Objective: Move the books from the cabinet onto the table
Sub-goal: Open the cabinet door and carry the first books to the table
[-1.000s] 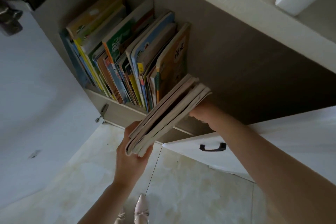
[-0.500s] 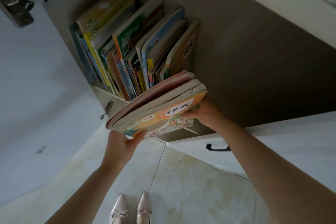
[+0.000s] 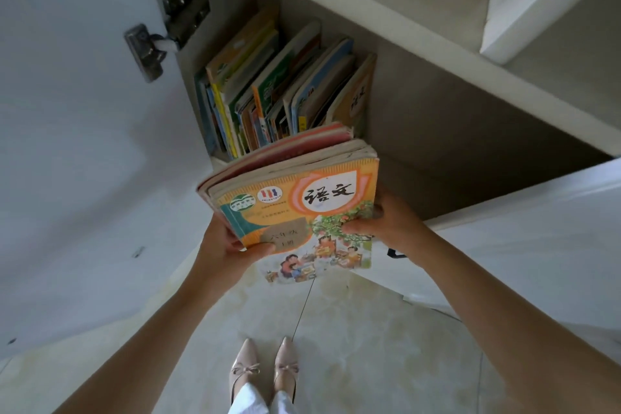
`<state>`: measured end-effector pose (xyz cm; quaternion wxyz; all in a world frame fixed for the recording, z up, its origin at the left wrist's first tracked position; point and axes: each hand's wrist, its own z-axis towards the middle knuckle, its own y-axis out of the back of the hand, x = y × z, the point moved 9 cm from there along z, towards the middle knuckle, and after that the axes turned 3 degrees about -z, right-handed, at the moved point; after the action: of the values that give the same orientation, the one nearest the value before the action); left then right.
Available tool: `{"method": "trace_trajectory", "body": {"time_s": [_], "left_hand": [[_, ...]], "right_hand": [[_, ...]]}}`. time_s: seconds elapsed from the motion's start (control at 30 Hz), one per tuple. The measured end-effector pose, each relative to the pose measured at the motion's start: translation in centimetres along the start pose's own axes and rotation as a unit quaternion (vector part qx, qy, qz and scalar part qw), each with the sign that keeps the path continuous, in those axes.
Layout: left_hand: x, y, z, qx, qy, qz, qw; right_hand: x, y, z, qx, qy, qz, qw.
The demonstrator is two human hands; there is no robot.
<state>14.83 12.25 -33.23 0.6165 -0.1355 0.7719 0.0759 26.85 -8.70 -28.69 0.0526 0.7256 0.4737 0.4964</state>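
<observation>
An open cabinet [image 3: 437,104] is seen from above, its white door [image 3: 84,144] swung out at left on a dark hinge [image 3: 168,30]. A row of upright books [image 3: 282,91] is kept at the left end of the shelf. A small stack of books [image 3: 299,198], topped by an orange illustrated cover, is held flat in front of the shelf, above the tiled floor [image 3: 353,329]. The left hand [image 3: 228,245] is clamped on its near-left corner, the right hand [image 3: 386,222] on its right edge. Pale pointed shoes [image 3: 265,370] are seen below.
</observation>
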Motion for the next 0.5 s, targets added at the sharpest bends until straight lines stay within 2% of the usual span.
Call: {"method": "trace_trajectory", "body": {"time_s": [0.2, 0.37, 0.5], "left_hand": [[-4.9, 2.9, -5.8, -0.032, 0.085, -0.108, 0.99], [-9.7, 4.7, -10.8, -0.098, 0.105, -0.189, 0.971], [-12.9, 5.5, -14.9, -0.138, 0.113, -0.213, 0.961]], "right_hand": [[3.7, 0.1, -7.1, 0.031, -0.043, 0.083, 0.995], [8.4, 0.3, -13.6, 0.009, -0.027, 0.129, 0.991], [12.0, -0.4, -18.1, 0.008, -0.004, 0.207, 0.978]]}}
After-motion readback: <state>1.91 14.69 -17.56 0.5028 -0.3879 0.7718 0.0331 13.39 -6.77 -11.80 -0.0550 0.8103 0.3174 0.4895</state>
